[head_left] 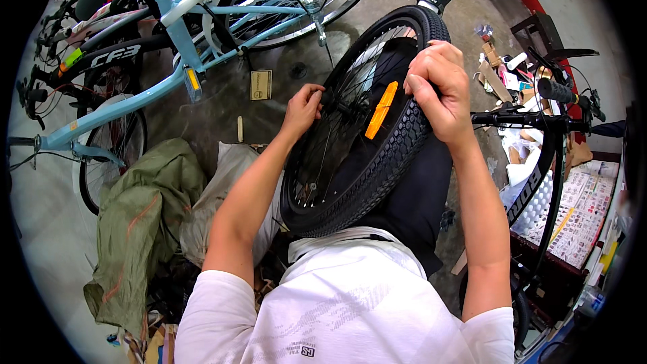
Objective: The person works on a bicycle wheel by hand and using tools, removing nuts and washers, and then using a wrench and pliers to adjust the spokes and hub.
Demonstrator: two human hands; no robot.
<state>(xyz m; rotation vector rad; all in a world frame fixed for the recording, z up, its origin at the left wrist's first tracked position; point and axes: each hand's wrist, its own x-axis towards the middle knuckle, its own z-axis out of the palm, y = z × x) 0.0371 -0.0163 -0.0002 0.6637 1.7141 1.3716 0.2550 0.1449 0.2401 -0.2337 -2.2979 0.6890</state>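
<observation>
A bicycle wheel (402,155) with a black knobbly tyre leans tilted over my lap and dark trousers. My right hand (441,87) is closed over the tyre and rim at the wheel's upper right. At the hub, my left hand (302,109) has its fingers closed round the near end of the axle; the fingertips are partly hidden. An orange reflector (381,110) sits among the spokes between my two hands.
A light blue bicycle frame (128,116) stands at the left, among several other bikes. A green sack (145,216) and a pale sack (226,192) lie to my left. A small cardboard box (261,85) is on the floor. A black bicycle (539,121) and scattered scraps are at the right.
</observation>
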